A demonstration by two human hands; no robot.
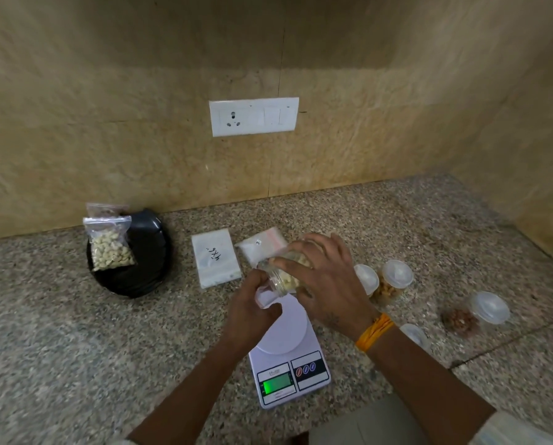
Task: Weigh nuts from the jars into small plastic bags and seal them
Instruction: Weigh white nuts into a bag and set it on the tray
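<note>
Both busy: right hand (324, 277) wrapped round tilted jar (284, 271) of nuts, left hand (252, 303) just beneath pinching small bag (267, 295) above scale (288, 358).

A speckled grey granite desk (76, 332) meets beige, marbled walls (108, 123) at the back and right, forming a corner. A white socket-and-switch plate (253, 116) sits on the back wall, whose upper part lies in shadow.
</note>
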